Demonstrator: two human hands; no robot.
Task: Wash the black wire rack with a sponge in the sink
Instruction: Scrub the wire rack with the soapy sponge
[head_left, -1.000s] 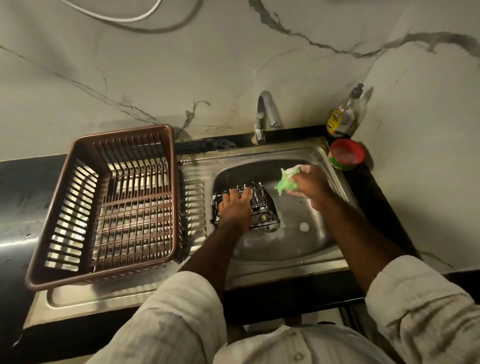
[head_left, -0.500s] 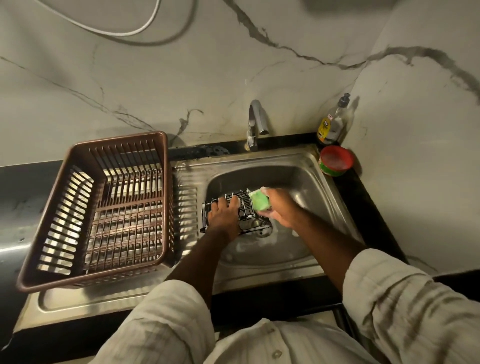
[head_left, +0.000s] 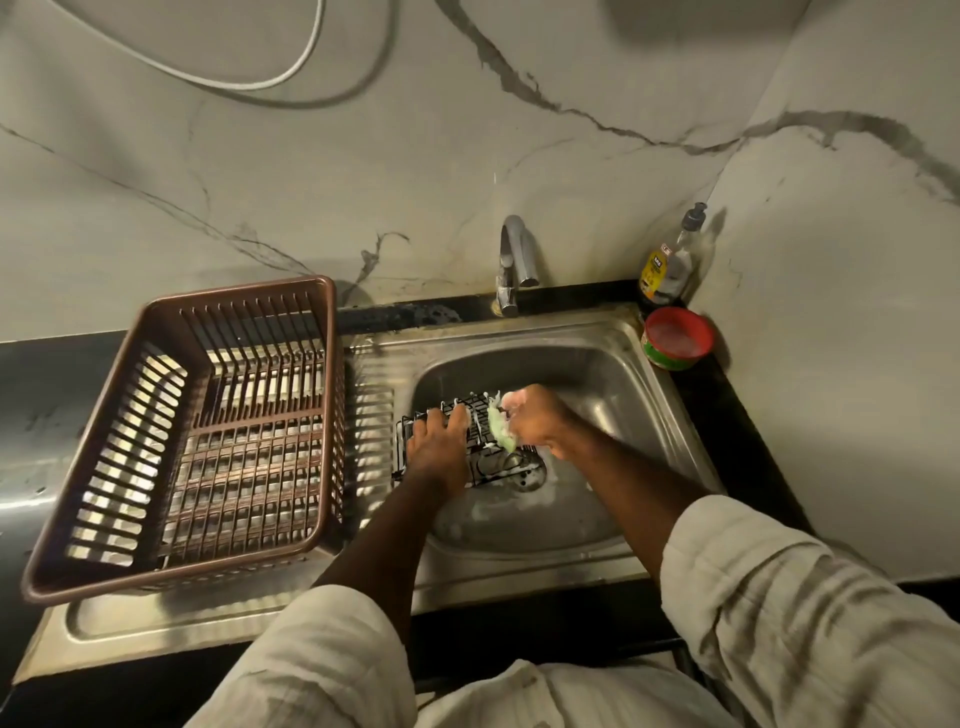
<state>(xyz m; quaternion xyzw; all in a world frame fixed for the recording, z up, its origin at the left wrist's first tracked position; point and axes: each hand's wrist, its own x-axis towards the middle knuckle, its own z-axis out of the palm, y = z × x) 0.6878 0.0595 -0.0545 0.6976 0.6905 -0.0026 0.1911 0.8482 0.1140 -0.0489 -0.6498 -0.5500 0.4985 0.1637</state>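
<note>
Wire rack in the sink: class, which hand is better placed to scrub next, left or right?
Right. The right hand grips the soapy sponge against the wire rack; the left hand presses flat on it.

In the steel sink (head_left: 613, 384), the left hand (head_left: 436, 449) pressed flat on the black wire rack (head_left: 477, 413), while the right hand (head_left: 537, 418) gripped a soapy green sponge (head_left: 501, 430) against its wires. A brown slatted basket (head_left: 239, 292) stood just left of the basin.

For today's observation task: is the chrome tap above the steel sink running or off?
Off: no stream falls from the chrome tap into the steel sink.
</note>
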